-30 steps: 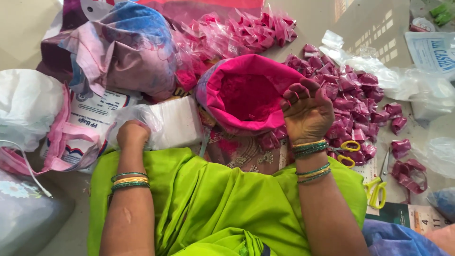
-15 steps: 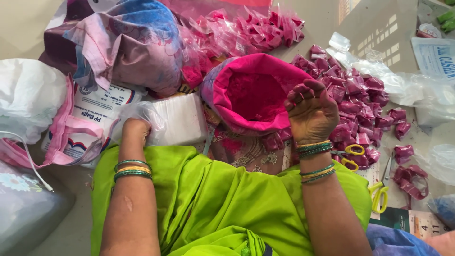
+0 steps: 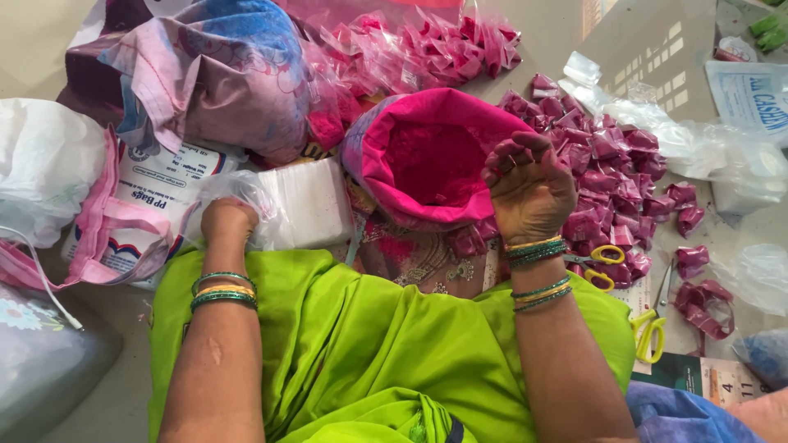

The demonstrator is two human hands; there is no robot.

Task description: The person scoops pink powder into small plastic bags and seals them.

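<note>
The left hand (image 3: 227, 220) has its grip clamped on a stack of clear bags (image 3: 308, 201). The right hand (image 3: 529, 193), fingers curled shut, rests on the powder bag's (image 3: 427, 156) rim, beside pink packets (image 3: 611, 176).

Bright, even daylight fills the scene. At one o'clock, sunlight falls in a lattice pattern on the floor (image 3: 657, 57). Clear plastic bags (image 3: 722, 156) at two o'clock show soft glare. Focus is sharp centrally, with mild wide-angle stretching towards the edges.

Pink powder (image 3: 427, 160), green cloth (image 3: 369, 344)
</note>
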